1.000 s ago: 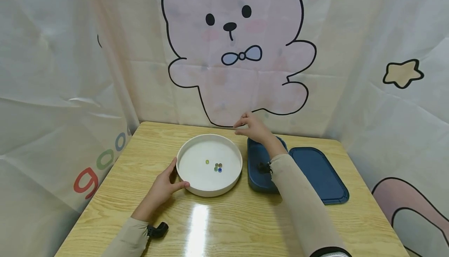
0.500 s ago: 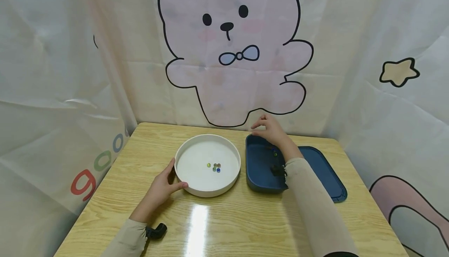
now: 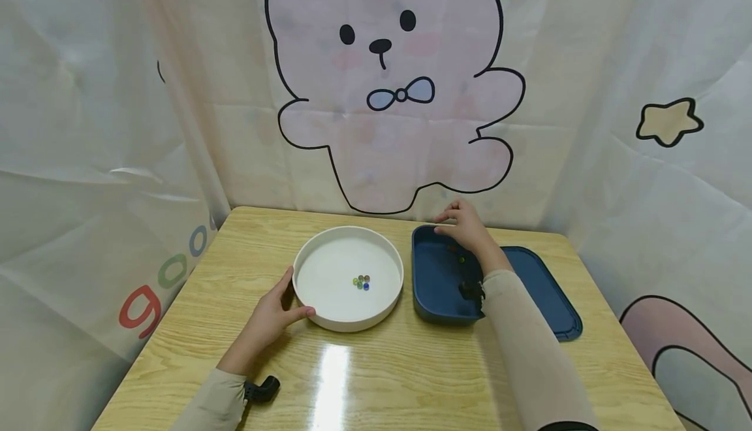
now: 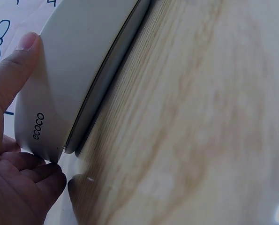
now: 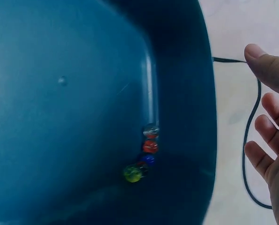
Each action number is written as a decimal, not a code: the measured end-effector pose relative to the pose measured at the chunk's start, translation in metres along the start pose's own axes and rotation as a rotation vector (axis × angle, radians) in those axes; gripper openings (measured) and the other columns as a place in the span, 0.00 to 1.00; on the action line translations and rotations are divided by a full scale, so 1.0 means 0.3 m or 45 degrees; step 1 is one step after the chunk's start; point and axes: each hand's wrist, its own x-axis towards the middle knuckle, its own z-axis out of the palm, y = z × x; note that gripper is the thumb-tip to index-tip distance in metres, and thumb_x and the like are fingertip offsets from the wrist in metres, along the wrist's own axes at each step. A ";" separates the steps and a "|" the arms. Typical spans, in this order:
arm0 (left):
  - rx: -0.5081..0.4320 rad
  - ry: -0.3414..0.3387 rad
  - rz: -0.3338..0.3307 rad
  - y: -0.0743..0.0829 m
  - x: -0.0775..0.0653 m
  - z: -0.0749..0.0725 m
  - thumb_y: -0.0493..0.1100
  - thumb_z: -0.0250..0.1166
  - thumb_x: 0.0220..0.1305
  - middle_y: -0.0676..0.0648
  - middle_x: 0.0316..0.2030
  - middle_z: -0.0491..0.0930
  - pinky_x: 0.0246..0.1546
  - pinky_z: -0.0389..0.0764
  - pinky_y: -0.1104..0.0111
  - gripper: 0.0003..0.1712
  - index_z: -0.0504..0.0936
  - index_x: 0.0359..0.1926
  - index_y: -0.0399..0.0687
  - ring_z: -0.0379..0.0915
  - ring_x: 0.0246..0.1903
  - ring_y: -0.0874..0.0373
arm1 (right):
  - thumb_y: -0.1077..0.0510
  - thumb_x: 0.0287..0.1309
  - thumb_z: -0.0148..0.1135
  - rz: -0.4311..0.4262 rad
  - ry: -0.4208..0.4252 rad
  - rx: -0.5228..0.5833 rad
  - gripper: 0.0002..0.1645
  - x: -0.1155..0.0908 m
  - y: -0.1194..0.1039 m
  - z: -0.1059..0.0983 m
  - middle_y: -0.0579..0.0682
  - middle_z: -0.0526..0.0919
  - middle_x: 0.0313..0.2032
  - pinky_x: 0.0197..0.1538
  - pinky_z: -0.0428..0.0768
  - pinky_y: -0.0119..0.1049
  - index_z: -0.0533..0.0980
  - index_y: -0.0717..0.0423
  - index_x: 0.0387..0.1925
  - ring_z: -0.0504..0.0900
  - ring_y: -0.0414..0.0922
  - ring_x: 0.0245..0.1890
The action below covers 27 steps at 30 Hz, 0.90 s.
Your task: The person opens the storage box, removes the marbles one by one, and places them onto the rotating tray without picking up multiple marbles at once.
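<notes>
My left hand (image 3: 270, 313) grips the left side of a round white tray (image 3: 329, 255), thumb at the near side and fingers round the left. In the left wrist view the thumb (image 4: 15, 70) presses near the rim and the other fingers bend against the wall, lettered "ecoco". Several glass marbles (image 3: 361, 283) sit clustered on the tray's floor. My right hand (image 3: 470, 234) is over the far end of a deep blue box (image 3: 435, 281), fingers spread and holding nothing. Inside, the right wrist view shows a red marble (image 5: 150, 146) in a corner among clear, blue and yellow-green ones.
A flat blue lid (image 3: 543, 294) lies right of the box, partly behind the right sleeve (image 3: 529, 346). All stand on a wooden table (image 3: 399, 379). A printed cloth (image 3: 399, 150) with a bear hangs at its back edge.
My right hand has moved right, from beside the tray's far side to over the box. In the tray, a yellow-green marble has rolled right to join the others. The left hand keeps its grip.
</notes>
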 end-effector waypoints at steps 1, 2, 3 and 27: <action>0.003 0.002 0.002 0.000 -0.002 0.000 0.57 0.78 0.56 0.41 0.81 0.46 0.76 0.55 0.45 0.67 0.43 0.83 0.47 0.42 0.79 0.41 | 0.58 0.60 0.75 0.007 -0.002 -0.003 0.14 -0.004 0.004 0.002 0.56 0.68 0.50 0.52 0.68 0.48 0.88 0.57 0.47 0.66 0.54 0.49; 0.005 0.003 0.004 -0.001 -0.002 0.000 0.56 0.78 0.56 0.41 0.81 0.47 0.76 0.56 0.45 0.67 0.43 0.83 0.47 0.43 0.79 0.40 | 0.58 0.60 0.75 0.014 -0.005 -0.003 0.13 -0.007 0.010 0.006 0.56 0.68 0.50 0.52 0.69 0.48 0.88 0.57 0.47 0.66 0.54 0.49; 0.004 0.005 0.008 -0.001 -0.003 0.000 0.56 0.78 0.56 0.41 0.81 0.47 0.76 0.56 0.45 0.67 0.43 0.83 0.46 0.43 0.79 0.41 | 0.58 0.60 0.75 0.020 -0.008 -0.007 0.13 -0.010 0.015 0.009 0.57 0.69 0.51 0.52 0.70 0.50 0.88 0.57 0.46 0.67 0.55 0.50; 0.022 0.017 0.043 -0.003 -0.001 0.002 0.58 0.78 0.56 0.40 0.80 0.48 0.75 0.58 0.45 0.68 0.44 0.82 0.41 0.45 0.79 0.40 | 0.53 0.55 0.79 0.286 -0.014 -0.281 0.10 -0.059 0.134 0.044 0.58 0.70 0.55 0.57 0.71 0.58 0.90 0.46 0.40 0.68 0.58 0.56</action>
